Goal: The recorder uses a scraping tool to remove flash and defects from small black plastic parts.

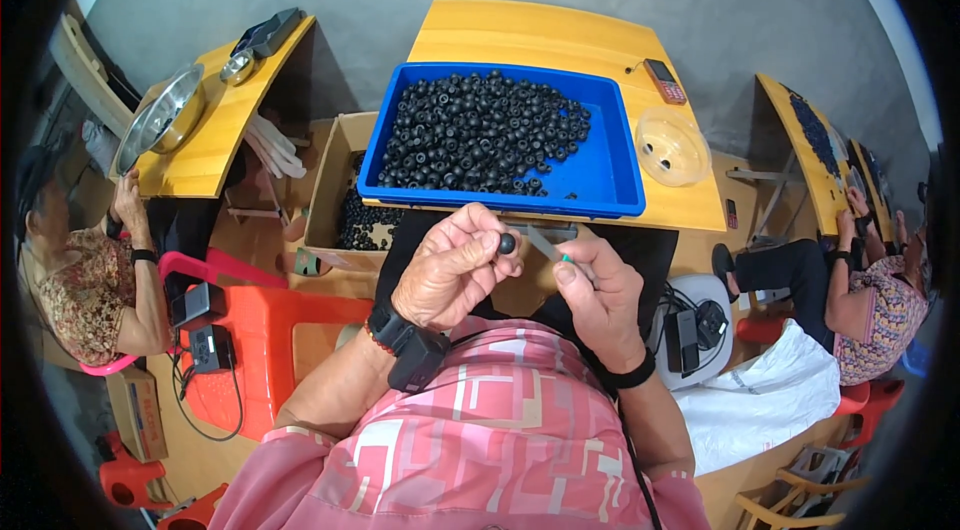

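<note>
My left hand [452, 272] pinches a small round black part [507, 243] between thumb and fingers, just in front of the table edge. In my right hand [603, 302] is a small knife [544, 244]. Its thin pale blade points toward the black part, a short gap away, and a bit of green shows at the grip. Beyond both hands a blue tray [628, 152] stands on the yellow table. Black round parts [470, 135] with holes are heaped in it, mostly at its left and middle.
A clear plastic bowl [673, 147] and a phone [664, 80] lie right of the tray. Below the table's left side, a cardboard box [325, 192] holds more black pieces. Red stools [235, 370] and a white sack [765, 395] flank me. People sit at side tables left and right.
</note>
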